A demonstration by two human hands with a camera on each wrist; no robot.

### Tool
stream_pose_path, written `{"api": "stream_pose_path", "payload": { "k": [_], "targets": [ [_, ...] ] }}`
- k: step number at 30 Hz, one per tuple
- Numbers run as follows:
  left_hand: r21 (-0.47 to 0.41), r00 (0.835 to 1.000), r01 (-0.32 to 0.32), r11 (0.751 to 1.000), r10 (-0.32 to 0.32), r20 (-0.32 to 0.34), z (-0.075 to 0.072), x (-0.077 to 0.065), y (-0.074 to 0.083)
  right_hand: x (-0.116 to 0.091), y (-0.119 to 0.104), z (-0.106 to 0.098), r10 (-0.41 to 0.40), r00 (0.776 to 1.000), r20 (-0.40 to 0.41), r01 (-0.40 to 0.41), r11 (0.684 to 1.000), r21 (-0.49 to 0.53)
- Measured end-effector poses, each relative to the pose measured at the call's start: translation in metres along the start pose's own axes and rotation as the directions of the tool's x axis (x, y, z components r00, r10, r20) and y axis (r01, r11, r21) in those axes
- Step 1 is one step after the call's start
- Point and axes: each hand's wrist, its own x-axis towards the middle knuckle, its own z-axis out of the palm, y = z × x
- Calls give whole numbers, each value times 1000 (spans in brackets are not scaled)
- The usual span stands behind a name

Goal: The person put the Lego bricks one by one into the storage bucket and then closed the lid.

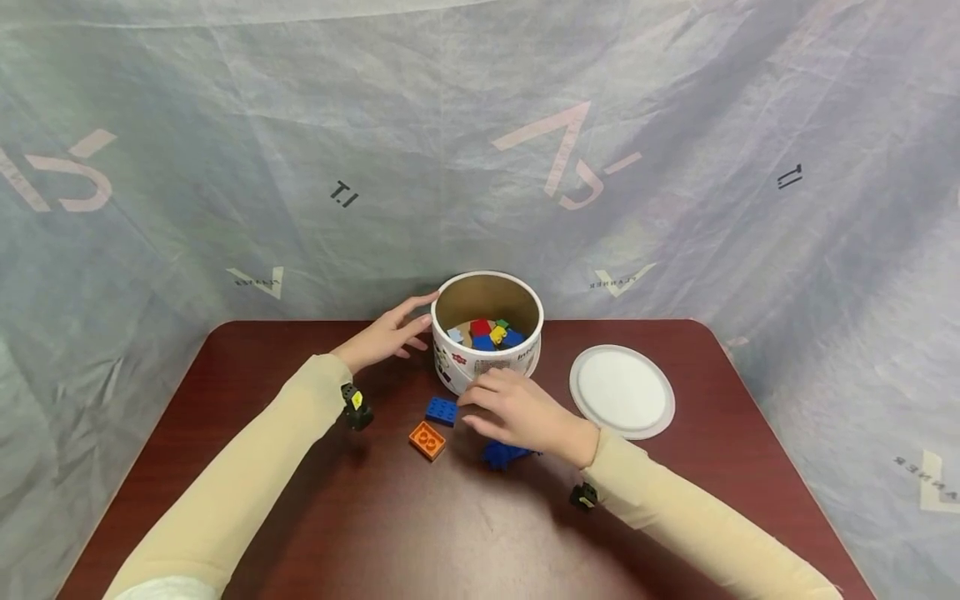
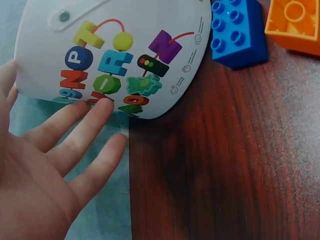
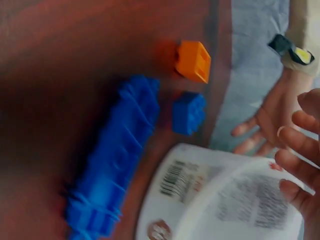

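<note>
A white tub (image 1: 495,363) with printed sides stands at the back of the table, holding several coloured toy bricks (image 1: 480,328). My left hand (image 1: 386,336) is at its left side, fingers extended and fingertips right at the rim and wall. In front of the tub hovers my right hand (image 1: 521,408), fingers loosely bent, with nothing in it in the right wrist view. Below that hand lies a long blue toy piece (image 3: 117,157), partly hidden in the head view. A blue brick (image 1: 442,411), studs up, and an upturned orange brick (image 1: 427,441) lie to its left.
A round white lid (image 1: 622,392) lies flat on the table right of the tub. The dark red wooden table (image 1: 450,542) ends just behind the tub, where a grey printed cloth (image 1: 435,167) hangs. The tub's handle pivot (image 2: 64,16) shows on its side.
</note>
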Motion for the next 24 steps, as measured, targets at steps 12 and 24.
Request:
{"api": "stream_pose_path", "payload": {
  "k": [12,24],
  "targets": [
    [-9,996,-21,1000,21,-81,-1,3,-3,-4,-17,37,171,980,106,-173,985,9],
    [-15,995,-16,1000,14,-101,1,4,0,2,-31,61,287,931,225,-280,958,-61]
  ]
}}
